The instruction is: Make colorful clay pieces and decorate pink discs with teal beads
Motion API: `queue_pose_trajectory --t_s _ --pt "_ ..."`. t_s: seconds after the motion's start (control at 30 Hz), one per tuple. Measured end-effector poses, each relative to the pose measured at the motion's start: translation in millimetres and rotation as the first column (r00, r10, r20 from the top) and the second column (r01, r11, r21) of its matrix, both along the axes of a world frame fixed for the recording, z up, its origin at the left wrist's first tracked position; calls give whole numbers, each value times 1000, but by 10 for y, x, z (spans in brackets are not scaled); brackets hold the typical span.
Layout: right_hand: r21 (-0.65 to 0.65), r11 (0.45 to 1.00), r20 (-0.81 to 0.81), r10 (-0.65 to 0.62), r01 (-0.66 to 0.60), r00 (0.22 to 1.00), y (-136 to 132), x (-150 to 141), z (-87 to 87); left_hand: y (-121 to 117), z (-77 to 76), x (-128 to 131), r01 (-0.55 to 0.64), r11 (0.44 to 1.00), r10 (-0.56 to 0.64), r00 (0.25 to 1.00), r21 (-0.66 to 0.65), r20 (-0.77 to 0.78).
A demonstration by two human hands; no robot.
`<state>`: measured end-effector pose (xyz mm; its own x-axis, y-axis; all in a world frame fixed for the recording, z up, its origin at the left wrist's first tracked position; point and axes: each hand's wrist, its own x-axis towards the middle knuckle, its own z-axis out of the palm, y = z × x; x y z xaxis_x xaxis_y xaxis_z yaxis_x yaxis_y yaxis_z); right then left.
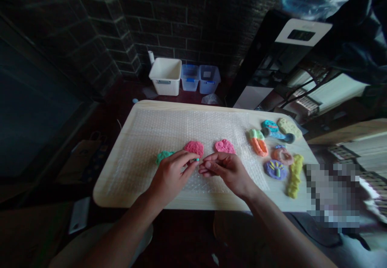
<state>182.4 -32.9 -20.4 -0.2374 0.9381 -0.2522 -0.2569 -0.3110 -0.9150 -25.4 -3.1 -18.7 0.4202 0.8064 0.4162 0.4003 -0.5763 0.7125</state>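
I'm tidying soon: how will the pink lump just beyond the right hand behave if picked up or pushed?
The pink lump looks soft and doughy, its surface bumpy, so it may dent when gripped. Its broad, uneven shape makes rolling seem unlikely. Pushing it might drag the bubble wrap underneath.

left hand (172, 170) pinches small green piece (197, 159) | right hand (227, 170) just beside | two pink lumps (194, 148) on bubble wrap (157, 127)

A dark block wall (169, 8) rises behind a pale wooden counter (104, 185) in a dimly lit room, where a white bin (165, 78) and two bluish tubs (190, 84) stand on the dark red floor (128, 92) near a black-and-white appliance (261, 70).
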Motion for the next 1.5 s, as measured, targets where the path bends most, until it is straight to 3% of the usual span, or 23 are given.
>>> queue_pose_trajectory --t_s 0.27,0.53,0.8,1.07,1.4,1.5 --pt "99 994 20 -55 53 998 -1 12 4 1 -8 -11 0 1000 0 1000 8 -4" --pt "126 990 28 56 -59 998 -15 -12 28 9 -22 -19 -2 1000 2 1000 8 -6" --pt "134 991 58 -24 16 998 -14 -6 25 3 -38 -34 6 1000 -6 1000 -11 -16" --pt "3 1000 -23 20 -20 1000 -5 -27 21 13 -45 -24 25 999 -27 998 -27 -58" --pt "62 992 3 -108 108 994 1 9 13 27 -48 -50 10 1000 -11 998 -25 -62" --pt "12 995 -12 -98 98 995 8 10 8 28 -41 -54 11 1000 -13 998 -22 -63"
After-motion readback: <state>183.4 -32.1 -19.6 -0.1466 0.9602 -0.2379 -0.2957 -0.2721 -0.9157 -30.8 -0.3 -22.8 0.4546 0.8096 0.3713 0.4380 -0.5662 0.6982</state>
